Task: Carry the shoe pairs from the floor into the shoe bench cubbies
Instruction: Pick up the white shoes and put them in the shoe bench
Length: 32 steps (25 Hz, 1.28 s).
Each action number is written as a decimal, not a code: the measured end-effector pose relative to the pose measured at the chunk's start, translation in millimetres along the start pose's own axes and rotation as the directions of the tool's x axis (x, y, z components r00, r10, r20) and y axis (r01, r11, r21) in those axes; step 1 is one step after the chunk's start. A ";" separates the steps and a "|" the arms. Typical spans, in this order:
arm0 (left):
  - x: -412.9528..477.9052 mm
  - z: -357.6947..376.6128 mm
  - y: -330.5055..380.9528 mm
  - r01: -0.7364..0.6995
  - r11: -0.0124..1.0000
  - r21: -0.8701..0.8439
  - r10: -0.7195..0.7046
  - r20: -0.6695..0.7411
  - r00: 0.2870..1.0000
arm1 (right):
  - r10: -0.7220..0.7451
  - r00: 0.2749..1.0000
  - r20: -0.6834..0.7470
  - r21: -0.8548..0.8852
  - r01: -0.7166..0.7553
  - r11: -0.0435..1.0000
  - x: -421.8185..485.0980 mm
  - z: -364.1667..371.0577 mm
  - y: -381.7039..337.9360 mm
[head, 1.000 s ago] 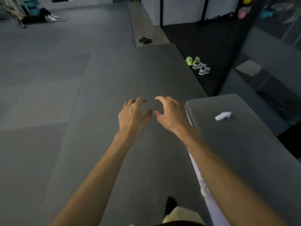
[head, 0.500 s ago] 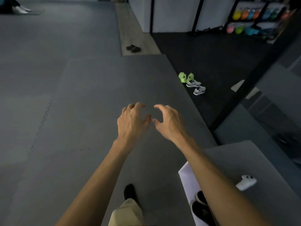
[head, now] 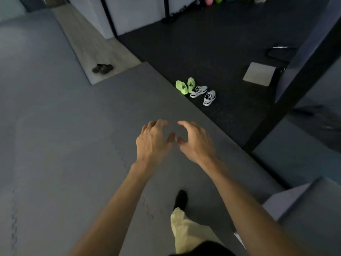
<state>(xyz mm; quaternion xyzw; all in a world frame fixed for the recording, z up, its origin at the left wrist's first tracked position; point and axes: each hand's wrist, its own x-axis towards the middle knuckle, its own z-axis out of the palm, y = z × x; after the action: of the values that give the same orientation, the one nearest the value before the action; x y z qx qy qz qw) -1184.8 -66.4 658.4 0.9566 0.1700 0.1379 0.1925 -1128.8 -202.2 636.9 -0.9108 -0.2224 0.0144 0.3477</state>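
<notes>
Reaching forward over the grey mat (head: 73, 145), both hands are bare and hold nothing. The left hand (head: 152, 143) is palm down, its fingers (head: 156, 123) loosely curled and a little apart. The right hand (head: 196, 144) lies just beside it in the same pose, fingers (head: 186, 123) bent and slightly spread. The two thumbs lie close between the hands but do not touch.

Well beyond the fingertips, on the dark floor (head: 203, 43) just past the mat's edge, stands a green pair (head: 181, 87). Just right of it is a white pair (head: 199, 91), its two shoes slightly apart and angled. Far beyond the left fingers and off to their left, a dark pair (head: 102, 68) sits on a pale strip (head: 88, 37) of floor.

Back from the fingers, beside the right forearm, a grey bench (head: 304, 218) corner shows at the lower right edge of view. Between the forearms, a foot (head: 181, 199) in a black sock stands on the mat below a pale trouser leg (head: 186, 231).
</notes>
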 end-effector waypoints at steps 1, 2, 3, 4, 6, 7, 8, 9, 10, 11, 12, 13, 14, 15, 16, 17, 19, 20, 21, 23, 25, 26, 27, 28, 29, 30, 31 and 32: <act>37.2 6.1 -5.1 0.010 1.000 0.000 -0.010 0.022 1.000 | 0.028 1.000 0.011 0.012 -0.028 1.000 36.0 5.4 2.5; 71.6 9.9 -7.8 0.004 1.000 -0.012 -0.004 0.037 0.999 | 0.042 0.999 0.022 0.025 -0.042 0.999 69.7 8.0 3.7; 107.9 12.3 -9.0 -0.005 1.000 -0.014 0.006 0.048 0.999 | 0.049 0.998 0.030 0.018 -0.049 0.999 105.5 9.0 4.5; 142.3 15.3 -11.7 -0.014 1.000 -0.016 0.014 0.047 0.999 | 0.047 0.998 0.031 0.004 -0.048 0.999 139.3 10.0 5.7; 210.6 25.8 -19.0 -0.026 1.000 -0.014 0.027 0.049 0.998 | 0.055 0.998 0.021 -0.028 -0.054 0.998 206.6 11.7 11.2; 239.4 32.3 -22.3 -0.041 0.999 -0.026 0.043 0.057 0.997 | 0.060 0.998 0.015 -0.040 -0.060 0.997 236.7 12.6 14.8; 269.7 40.6 -26.1 -0.052 0.998 -0.032 0.054 0.072 0.996 | 0.075 0.997 0.011 -0.057 -0.074 0.996 267.6 14.6 19.9; 299.0 51.7 -31.4 -0.054 0.998 -0.039 0.057 0.087 0.995 | 0.092 0.996 0.010 -0.077 -0.091 0.993 295.8 19.0 27.2; 336.8 67.2 -39.0 -0.057 0.997 -0.054 0.061 0.094 0.994 | 0.111 0.994 0.004 -0.090 -0.110 0.990 330.8 25.7 37.5; 370.7 81.8 -46.0 -0.059 0.996 -0.064 0.065 0.100 0.993 | 0.129 0.992 0.003 -0.097 -0.128 0.987 360.3 31.7 46.5; 401.4 96.0 -51.4 -0.067 0.995 -0.069 0.074 0.111 0.991 | 0.146 0.989 0.002 -0.095 -0.145 0.985 387.2 37.9 54.9; 434.6 111.6 -56.0 -0.080 0.994 -0.073 0.089 0.130 0.988 | 0.162 0.987 -0.007 -0.095 -0.162 0.982 417.1 44.7 65.1; 466.2 126.7 -59.0 -0.098 0.992 -0.078 0.109 0.147 0.983 | 0.179 0.984 -0.024 -0.096 -0.181 0.979 446.6 50.1 75.4; 503.2 145.1 -61.5 -0.123 0.988 -0.089 0.137 0.174 0.975 | 0.213 0.976 -0.053 -0.089 -0.217 0.972 480.1 56.3 88.0; 535.2 160.3 -62.2 -0.146 0.985 -0.097 0.164 0.216 0.962 | 0.259 0.963 -0.080 -0.082 -0.265 0.961 506.4 60.9 97.8; 565.1 173.7 -60.1 -0.178 0.979 -0.100 0.198 0.258 0.945 | 0.301 0.949 -0.095 -0.070 -0.308 0.949 530.3 63.9 107.3; 626.6 198.2 -51.3 -0.236 0.969 -0.077 0.248 0.311 0.917 | 0.368 0.924 -0.101 -0.066 -0.375 0.925 576.8 68.7 127.4; 656.0 211.0 -44.8 -0.259 0.963 -0.069 0.267 0.332 0.905 | 0.409 0.906 -0.109 -0.066 -0.417 0.906 599.3 70.4 138.9; 675.9 219.6 -39.4 -0.274 0.959 -0.076 0.283 0.348 0.894 | 0.435 0.893 -0.117 -0.061 -0.444 0.894 616.1 71.9 146.6; 710.1 243.9 -30.0 -0.294 0.951 -0.090 0.305 0.395 0.867 | 0.469 0.875 -0.120 -0.043 -0.477 0.878 651.5 75.6 168.3; 748.4 285.1 -21.2 -0.289 0.953 -0.095 0.300 0.455 0.839 | 0.509 0.852 -0.122 0.001 -0.512 0.859 694.2 81.5 203.9; 765.9 306.5 -16.5 -0.289 0.953 -0.092 0.297 0.472 0.830 | 0.513 0.849 -0.126 0.012 -0.516 0.856 714.2 84.7 222.9; 783.2 328.0 -12.9 -0.288 0.955 -0.077 0.288 0.480 0.829 | 0.518 0.846 -0.127 0.016 -0.521 0.853 732.8 88.5 242.7; 800.6 350.7 -9.6 -0.273 0.960 -0.058 0.266 0.488 0.832 | 0.532 0.838 -0.121 0.018 -0.535 0.845 750.8 93.3 264.6; 817.4 372.9 -5.8 -0.257 0.965 -0.044 0.245 0.494 0.834 | 0.548 0.829 -0.113 0.020 -0.550 0.835 767.9 97.0 286.4; 834.1 399.2 -1.4 -0.244 0.969 -0.035 0.228 0.510 0.830 | 0.570 0.816 -0.096 0.024 -0.570 0.821 784.9 102.0 311.5; 847.1 423.2 0.8 -0.235 0.972 -0.023 0.212 0.524 0.825 | 0.584 0.808 -0.078 0.019 -0.584 0.811 798.7 108.1 333.9; 859.4 448.5 1.3 -0.240 0.971 -0.012 0.209 0.536 0.818 | 0.592 0.803 -0.069 0.011 -0.593 0.805 811.7 116.2 357.2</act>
<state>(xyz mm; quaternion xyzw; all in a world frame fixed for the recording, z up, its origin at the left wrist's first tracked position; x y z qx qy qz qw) -259.7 113.6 431.2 0.9753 -0.0001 -0.1163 0.1878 -277.6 -28.0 424.6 -0.9365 0.0850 0.0892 0.3284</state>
